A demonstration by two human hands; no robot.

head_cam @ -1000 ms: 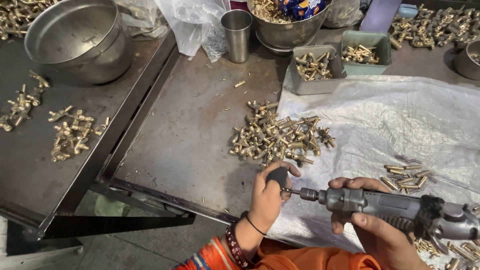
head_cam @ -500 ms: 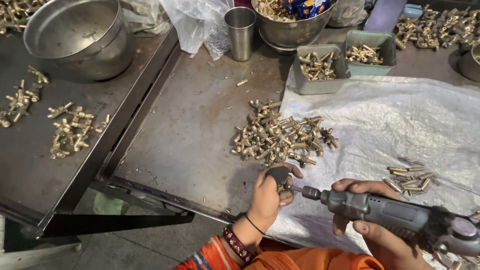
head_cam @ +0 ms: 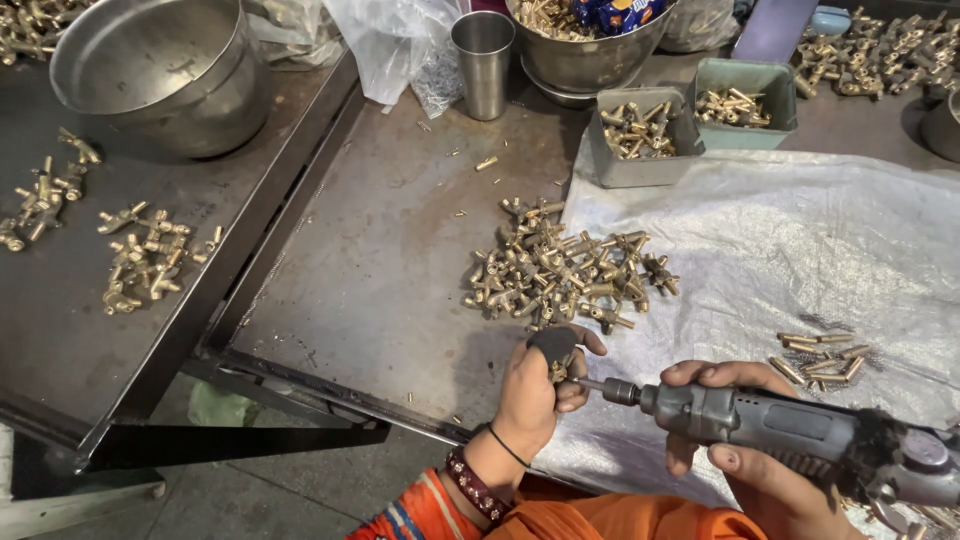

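left hand: closed around a small brass fitting, a dark cap over the thumb tip; only a sliver of the fitting shows between the fingers, so its own lie cannot be told. a beaded bracelet and a thin black band sit on the wrist.
right hand: wrapped around the body of a grey handheld rotary grinder, fingers curled over the top.
grinder axis: long axis runs nearly level, left to right across the near edge of the worktop; the thin metal bit points left, a little upward, into the fitting held in the left hand.
where the work is: at the near edge of the dark steel worktop, just where the white woven plastic sheet begins.
nearest things: a heap of brass tap fittings lies just beyond the left hand, straddling the sheet's left edge; a small cluster of slim brass pins lies on the sheet beyond the right hand.
far edge: a steel tumbler, a steel bowl filled with brass parts, a grey tray and a green tray, both holding brass pieces.
left side table: a big empty steel basin at the far corner, with scattered brass fittings nearer.
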